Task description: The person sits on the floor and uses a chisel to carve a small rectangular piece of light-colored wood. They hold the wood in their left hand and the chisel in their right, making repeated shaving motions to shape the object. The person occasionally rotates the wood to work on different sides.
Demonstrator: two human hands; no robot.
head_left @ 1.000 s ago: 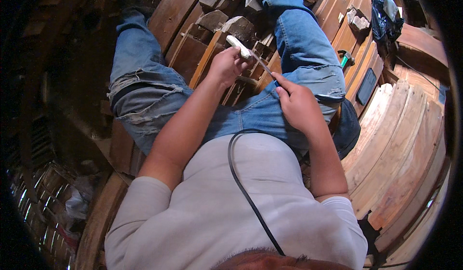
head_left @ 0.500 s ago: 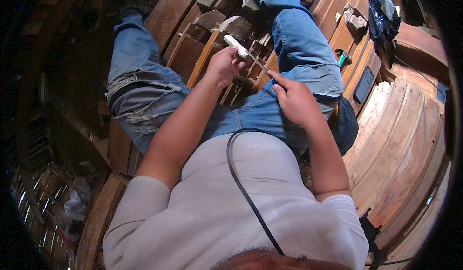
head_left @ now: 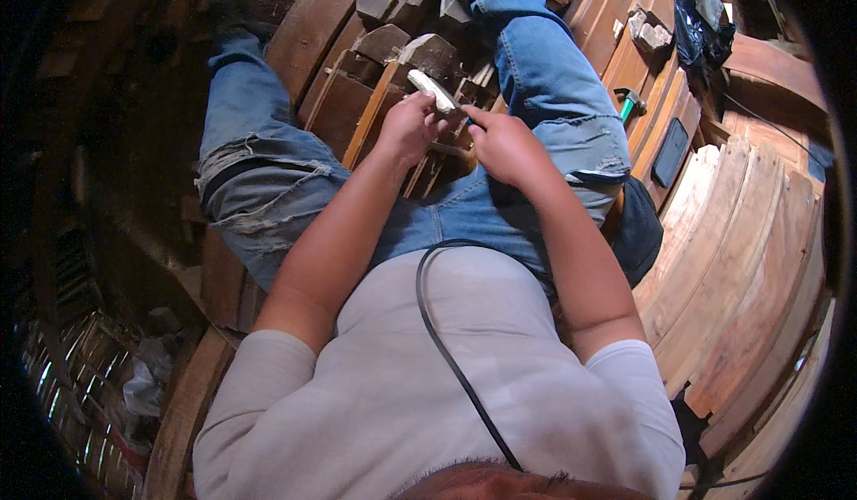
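My left hand (head_left: 411, 132) grips a pale, off-white elongated piece (head_left: 428, 87), its far end sticking out past the fingers; whether it is stone or wood I cannot tell. Close beside it, my right hand (head_left: 507, 145) is closed on the blue handle (head_left: 470, 120) of a thin metal-bladed tool. The blade lies along or against the pale piece, mostly hidden now. Both hands are above the gap between my jeans-clad legs (head_left: 558, 80), over wooden pieces (head_left: 368, 116).
Several angular blocks (head_left: 375, 2) lie ahead. To the right are a green-handled hammer (head_left: 628, 110), a dark phone-like slab (head_left: 669, 154), a black plastic bag (head_left: 701, 31) and stacked curved planks (head_left: 705, 241). A black cable (head_left: 446, 348) runs down my shirt.
My right hand has moved forward and left, close to my left hand, sliding the tool's blade along the pale piece. My left hand has barely shifted.
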